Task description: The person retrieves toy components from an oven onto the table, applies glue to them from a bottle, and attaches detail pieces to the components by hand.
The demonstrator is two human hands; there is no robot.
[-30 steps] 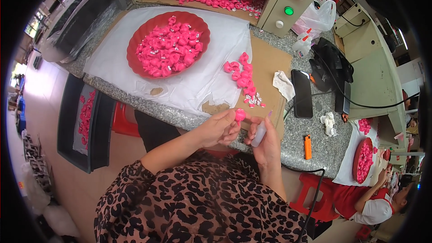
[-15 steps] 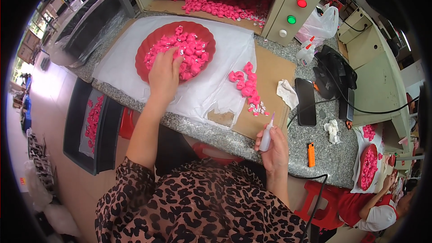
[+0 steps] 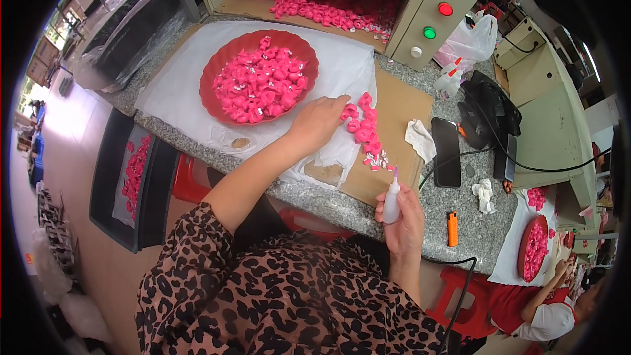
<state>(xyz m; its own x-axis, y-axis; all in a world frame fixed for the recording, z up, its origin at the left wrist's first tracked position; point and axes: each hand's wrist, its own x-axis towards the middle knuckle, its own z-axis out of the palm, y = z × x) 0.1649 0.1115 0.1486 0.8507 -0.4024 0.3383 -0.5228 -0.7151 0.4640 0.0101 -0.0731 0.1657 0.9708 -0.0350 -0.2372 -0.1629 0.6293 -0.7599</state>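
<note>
My left hand (image 3: 318, 122) reaches over the white paper, its fingers stretched out to the near edge of a row of small pink molded pieces (image 3: 365, 128). Its fingertips meet the left side of that row, and nothing shows held in them. Upright in my right hand (image 3: 404, 218), at the table's front edge, is a small translucent squeeze bottle (image 3: 391, 205) with a thin purple tip. Left of my left hand stands a red scalloped bowl (image 3: 211, 90) heaped with pink pieces (image 3: 259, 82). Small white-and-pink bits (image 3: 376, 159) lie below the row.
A beige machine (image 3: 411, 23) with lit buttons holds more pink pieces at the back. Rightward lie a white cloth (image 3: 419, 139), a phone (image 3: 447, 151), an orange lighter (image 3: 453, 229) and cables. A dark bin (image 3: 152, 204) sits lower left. Another person (image 3: 545, 309) works at far right.
My left hand has left the bowl and moved right to the row of pink pieces. The right hand keeps the squeeze bottle in nearly the same place.
</note>
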